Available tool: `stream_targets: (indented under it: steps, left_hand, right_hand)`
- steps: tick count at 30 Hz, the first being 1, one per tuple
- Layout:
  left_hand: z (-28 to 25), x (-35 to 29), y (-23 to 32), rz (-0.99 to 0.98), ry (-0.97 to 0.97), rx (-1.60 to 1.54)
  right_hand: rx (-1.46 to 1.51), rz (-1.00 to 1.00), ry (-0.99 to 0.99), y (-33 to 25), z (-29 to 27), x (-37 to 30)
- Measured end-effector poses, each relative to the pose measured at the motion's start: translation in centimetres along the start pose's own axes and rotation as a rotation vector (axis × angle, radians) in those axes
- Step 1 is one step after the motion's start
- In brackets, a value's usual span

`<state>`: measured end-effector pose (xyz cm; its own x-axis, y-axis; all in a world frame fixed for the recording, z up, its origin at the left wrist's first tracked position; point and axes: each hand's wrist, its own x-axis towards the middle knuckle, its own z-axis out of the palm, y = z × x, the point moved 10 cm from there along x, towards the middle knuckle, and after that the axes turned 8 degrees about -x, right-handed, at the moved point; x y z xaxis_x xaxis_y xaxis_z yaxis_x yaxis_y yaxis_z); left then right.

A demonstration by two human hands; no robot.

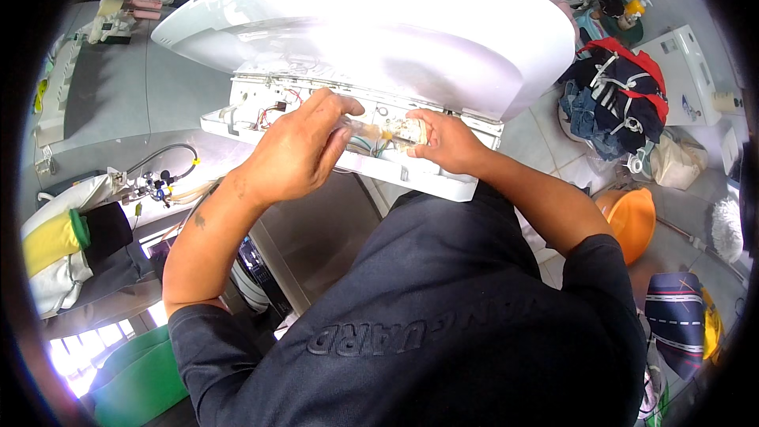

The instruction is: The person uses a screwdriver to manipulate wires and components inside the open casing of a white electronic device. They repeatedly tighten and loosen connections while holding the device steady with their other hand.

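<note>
A long white appliance housing (451, 183) lies open in front of me, with a large curved white panel (332, 0) raised along its far side. Wires and small parts show inside. My left hand (299, 142) is bent over the middle of the housing, thumb and fingers around a see-through plastic piece (360, 128). Between the thumb and fingers of my right hand (452, 142) is a whitish part (409, 131) with yellow beside it. Glare and fingers hide where the two pieces meet. Red wires (266, 115) run left of my left hand.
Below the housing stands a grey box-like surface (316, 237). Hoses and valves (162, 186) are at the left, near a yellow-and-green cloth (55, 241). On the right are a heap of clothes (613, 99), an orange basin (632, 217) and a white container (684, 71).
</note>
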<state>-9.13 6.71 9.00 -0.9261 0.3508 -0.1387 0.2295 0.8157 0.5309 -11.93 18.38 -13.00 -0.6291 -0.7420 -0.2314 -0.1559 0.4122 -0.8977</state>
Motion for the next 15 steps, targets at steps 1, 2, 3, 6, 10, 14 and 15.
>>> stream_targets:
  steps: [1, 2, 3, 6, 10, 14, 15]
  left_hand:
    - [0.2, 0.1, 0.0, 0.006, -0.001, -0.009]
    - [0.4, 0.2, -0.7, -0.097, -0.046, 0.021]
    - [0.3, 0.3, -1.2, -0.197, -0.092, 0.05]
    - [-0.2, 0.5, -0.5, -0.088, -0.018, 0.028]
    - [0.0, 0.0, -0.1, -0.001, 0.028, -0.012]
    - [0.1, 0.5, -1.1, -0.19, -0.07, 0.065]
    - [-0.3, 0.5, -0.3, -0.077, 0.0, 0.025]
  right_hand:
    - [0.018, -0.004, 0.002, 0.4, 0.3, 0.1]
    - [0.035, -0.007, 0.004, 0.7, 0.4, 0.1]
    - [0.042, -0.015, 0.012, 0.7, 0.3, 0.1]
    - [0.04, -0.024, 0.021, 0.6, 0.2, 0.1]
    - [0.049, -0.022, 0.013, 0.5, 0.3, 0.1]
    - [0.037, 0.045, -0.031, 0.6, 0.2, 0.0]
    - [0.03, 0.034, -0.026, 0.4, 0.0, 0.0]
